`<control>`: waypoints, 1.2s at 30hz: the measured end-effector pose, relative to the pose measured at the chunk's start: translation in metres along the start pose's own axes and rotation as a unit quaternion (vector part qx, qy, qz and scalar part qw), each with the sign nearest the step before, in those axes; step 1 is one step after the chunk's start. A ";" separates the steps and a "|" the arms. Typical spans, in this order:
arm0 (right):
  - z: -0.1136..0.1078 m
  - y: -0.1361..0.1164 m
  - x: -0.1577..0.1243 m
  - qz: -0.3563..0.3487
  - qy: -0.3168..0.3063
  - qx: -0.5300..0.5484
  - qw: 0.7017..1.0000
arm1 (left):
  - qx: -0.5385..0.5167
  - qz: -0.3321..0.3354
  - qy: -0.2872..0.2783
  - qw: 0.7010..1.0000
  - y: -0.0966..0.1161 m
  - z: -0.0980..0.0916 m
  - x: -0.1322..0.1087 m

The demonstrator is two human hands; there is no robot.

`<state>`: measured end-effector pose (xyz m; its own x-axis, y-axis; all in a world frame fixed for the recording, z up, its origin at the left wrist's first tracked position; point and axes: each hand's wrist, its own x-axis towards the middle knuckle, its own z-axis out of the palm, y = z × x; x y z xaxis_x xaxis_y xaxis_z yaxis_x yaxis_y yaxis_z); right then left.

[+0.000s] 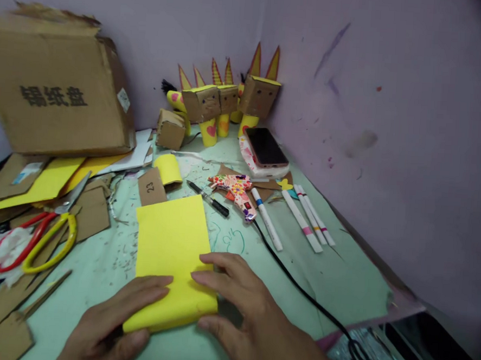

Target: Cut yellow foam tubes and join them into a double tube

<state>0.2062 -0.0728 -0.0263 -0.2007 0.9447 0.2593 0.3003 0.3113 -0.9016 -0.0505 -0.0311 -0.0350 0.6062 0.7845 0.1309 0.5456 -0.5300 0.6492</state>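
A yellow sheet of paper (172,235) lies on the table in front of me, its near end folded over into a rounded edge. My left hand (113,319) grips the left of that fold, fingers on top and thumb at the near side. Across the right part, my right hand (241,305) holds the fold with its fingertips on top and its thumb by the near edge. What is inside the fold is hidden. Just beyond the sheet are a cardboard piece marked 23 (152,187), a curled yellow paper piece (168,169) and a black pen (209,198).
Scissors (53,231) and cardboard scraps (87,214) lie left, below a large cardboard box (62,93). A flower-patterned glue gun (237,190) trails a black cord (295,281) rightward, near several markers (303,219). Cardboard-headed figures (259,97) and a phone (266,147) stand at the back.
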 end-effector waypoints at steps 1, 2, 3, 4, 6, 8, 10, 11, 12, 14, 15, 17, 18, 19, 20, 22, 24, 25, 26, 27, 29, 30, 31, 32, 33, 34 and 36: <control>0.001 0.000 0.000 -0.020 -0.003 -0.019 1.000 | 0.001 -0.021 0.001 1.000 0.002 0.000 -0.001; 0.002 0.000 0.001 -0.040 -0.008 -0.037 0.998 | 0.002 -0.041 -0.001 0.999 0.003 0.001 -0.002; 0.003 0.001 0.001 -0.055 -0.014 -0.054 0.997 | 0.001 -0.057 -0.006 0.998 0.004 0.001 -0.002; 0.005 0.001 0.002 -0.063 -0.019 -0.067 0.996 | -0.007 -0.063 -0.014 0.998 0.005 0.001 -0.002; 0.008 0.002 0.004 -0.065 -0.027 -0.083 0.994 | -0.049 -0.057 -0.025 0.997 0.008 0.001 0.002; 0.011 0.003 0.007 -0.057 -0.032 -0.085 0.994 | -0.105 -0.055 -0.027 0.993 0.012 0.001 0.008; 0.012 0.003 0.009 -0.056 -0.033 -0.086 0.994 | -0.145 -0.063 -0.034 0.987 0.016 0.000 0.015; 0.012 0.003 0.009 -0.056 -0.033 -0.088 0.994 | -0.155 -0.068 -0.038 0.985 0.017 -0.001 0.019; 0.012 0.003 0.010 -0.054 -0.035 -0.092 0.994 | -0.161 -0.075 -0.040 0.983 0.019 -0.001 0.021; 0.012 0.004 0.012 -0.045 -0.037 -0.098 0.994 | -0.165 -0.083 -0.037 0.982 0.021 -0.002 0.026; 0.012 0.004 0.013 -0.036 -0.039 -0.098 0.994 | -0.165 -0.086 -0.036 0.982 0.022 -0.001 0.027; 0.011 0.005 0.016 -0.023 -0.047 -0.093 0.994 | -0.159 -0.088 -0.023 0.983 0.023 -0.001 0.028; 0.011 0.005 0.017 -0.018 -0.050 -0.090 0.995 | -0.154 -0.088 -0.009 0.984 0.023 -0.001 0.027; 0.011 0.006 0.019 -0.016 -0.052 -0.088 0.995 | -0.149 -0.089 0.011 0.985 0.023 -0.001 0.027; 0.011 0.006 0.020 -0.013 -0.055 -0.089 0.994 | -0.149 -0.092 0.034 0.984 0.022 -0.001 0.026; 0.011 0.008 0.021 -0.012 -0.055 -0.096 0.994 | -0.172 -0.103 0.074 0.977 0.018 -0.004 0.025; 0.011 0.009 0.022 -0.018 -0.057 -0.105 0.993 | -0.213 -0.120 0.102 0.964 0.011 -0.010 0.023; 0.011 0.009 0.022 -0.023 -0.058 -0.109 0.992 | -0.229 -0.126 0.117 0.958 0.008 -0.014 0.023; 0.011 0.010 0.021 -0.030 -0.058 -0.112 0.992 | -0.236 -0.128 0.130 0.954 0.005 -0.019 0.022; 0.011 0.011 0.021 -0.035 -0.058 -0.113 0.991 | -0.234 -0.126 0.140 0.954 0.003 -0.023 0.022; 0.011 0.013 0.021 -0.040 -0.058 -0.116 0.991 | -0.213 -0.102 0.138 0.962 0.003 -0.030 0.020; 0.011 0.013 0.020 -0.042 -0.061 -0.118 0.990 | -0.196 -0.078 0.124 0.970 0.005 -0.032 0.019; 0.011 0.014 0.020 -0.044 -0.064 -0.120 0.990 | -0.172 -0.045 0.108 0.978 0.008 -0.033 0.019; 0.011 0.014 0.020 -0.043 -0.067 -0.123 0.989 | -0.140 -0.005 0.091 0.986 0.012 -0.032 0.019; 0.011 0.013 0.020 -0.039 -0.071 -0.124 0.989 | -0.102 0.038 0.076 0.991 0.016 -0.031 0.020; 0.011 0.012 0.021 -0.035 -0.074 -0.124 0.989 | -0.058 0.075 0.058 0.994 0.021 -0.028 0.021; 0.011 0.010 0.021 -0.024 -0.081 -0.121 0.989 | 0.019 0.119 0.021 0.992 0.028 -0.022 0.025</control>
<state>0.1947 -0.0509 -0.0332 -0.3604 0.9055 0.2238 0.4971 0.3895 -0.7753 -0.0327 -0.0198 0.0030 0.6969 0.6475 0.3082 0.4120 -0.7133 0.5670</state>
